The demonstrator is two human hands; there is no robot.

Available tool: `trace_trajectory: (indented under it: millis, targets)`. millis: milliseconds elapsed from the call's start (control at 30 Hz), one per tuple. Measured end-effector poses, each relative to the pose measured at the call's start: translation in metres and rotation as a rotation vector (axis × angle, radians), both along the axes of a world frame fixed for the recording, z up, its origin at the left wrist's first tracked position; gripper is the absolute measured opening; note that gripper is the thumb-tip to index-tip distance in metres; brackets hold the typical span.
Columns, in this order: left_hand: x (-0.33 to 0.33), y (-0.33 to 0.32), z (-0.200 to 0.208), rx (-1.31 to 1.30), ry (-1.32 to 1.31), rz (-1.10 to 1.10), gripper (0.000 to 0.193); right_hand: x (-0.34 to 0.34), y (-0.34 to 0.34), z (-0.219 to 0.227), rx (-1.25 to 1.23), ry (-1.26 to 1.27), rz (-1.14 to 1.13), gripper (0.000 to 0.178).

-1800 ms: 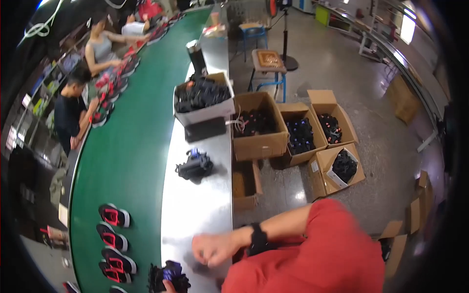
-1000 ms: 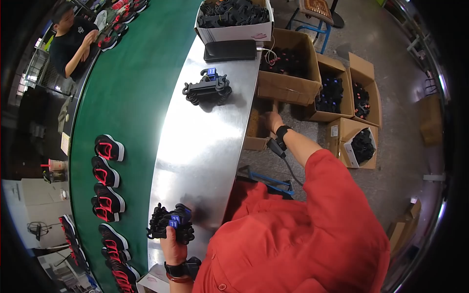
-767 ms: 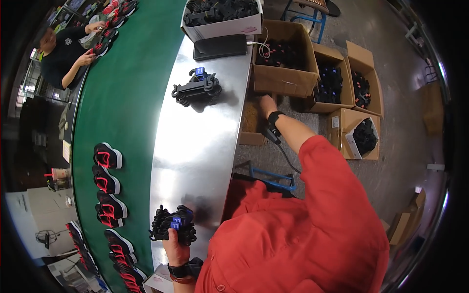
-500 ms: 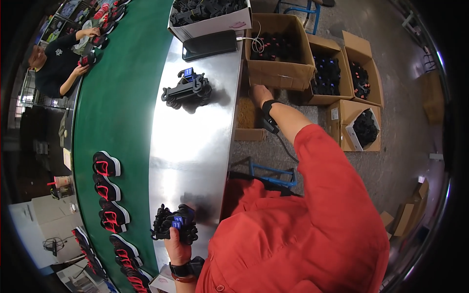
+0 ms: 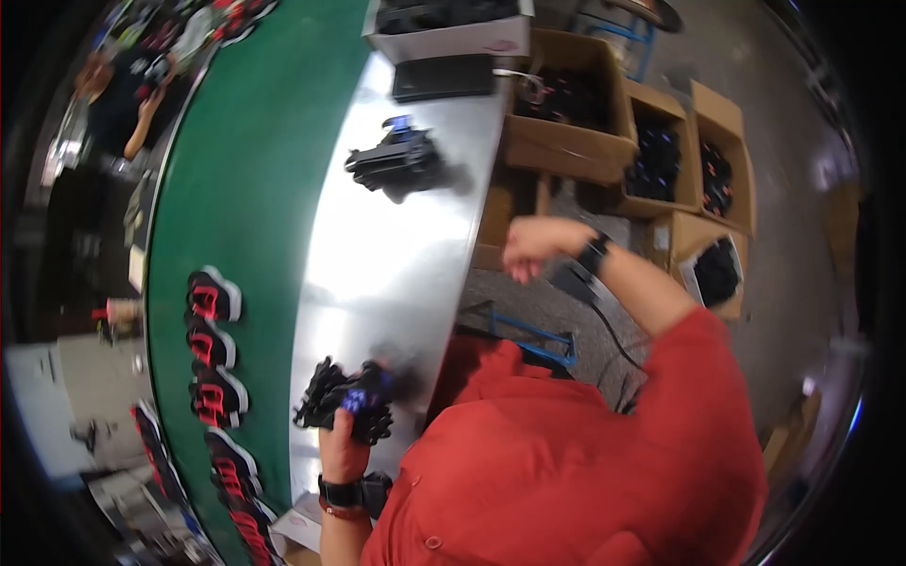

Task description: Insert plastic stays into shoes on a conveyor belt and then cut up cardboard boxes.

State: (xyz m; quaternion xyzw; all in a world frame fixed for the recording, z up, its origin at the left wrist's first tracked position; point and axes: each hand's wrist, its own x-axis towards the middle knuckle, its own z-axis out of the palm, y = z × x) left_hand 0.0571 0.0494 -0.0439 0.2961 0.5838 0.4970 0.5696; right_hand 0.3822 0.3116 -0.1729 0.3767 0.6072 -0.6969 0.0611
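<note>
My left hand [image 5: 345, 451] grips a bundle of black plastic hangers [image 5: 342, 404] with blue tags, just above the near end of the metal table, thumb over the tags. Beyond the table's right edge is my right hand [image 5: 540, 247], its fingers curled in and somewhat blurred; anything inside them is hidden. Farther up the table lies another stack of black hangers [image 5: 394, 160] with a blue tag.
Black-and-red shoes [image 5: 215, 344] line the green belt [image 5: 241, 189] on the left. A dark phone [image 5: 444, 77] lies before a white box [image 5: 453, 42]. Cardboard boxes [image 5: 571, 151] of black pieces stand right. Across the belt, a person [image 5: 127, 104] works.
My right hand has drawn back from beside the large cardboard box, toward me. The view has shifted. My left hand still holds its hanger bundle.
</note>
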Motion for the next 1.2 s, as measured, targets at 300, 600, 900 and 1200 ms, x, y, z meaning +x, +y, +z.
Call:
trace_trajectory:
  millis: [300, 600, 900, 1200]
  targets:
    - [0.028, 0.044, 0.006, 0.266, -0.383, 0.003, 0.067, -0.125, -0.1, 0.097, 0.226, 0.786, 0.045, 0.084]
    - [-0.007, -0.023, 0.0, 0.09, -0.36, 0.178, 0.074, -0.194, -0.14, 0.092, -0.33, 0.671, 0.181, 0.075]
    - [-0.024, -0.054, 0.01, 0.023, -0.214, 0.298, 0.041, -0.241, -0.159, 0.104, -0.266, 0.462, 0.119, 0.053]
    - [-0.038, -0.053, 0.002, -0.012, -0.212, 0.343, 0.035, -0.244, -0.15, 0.079, -0.168, 0.513, 0.135, 0.06]
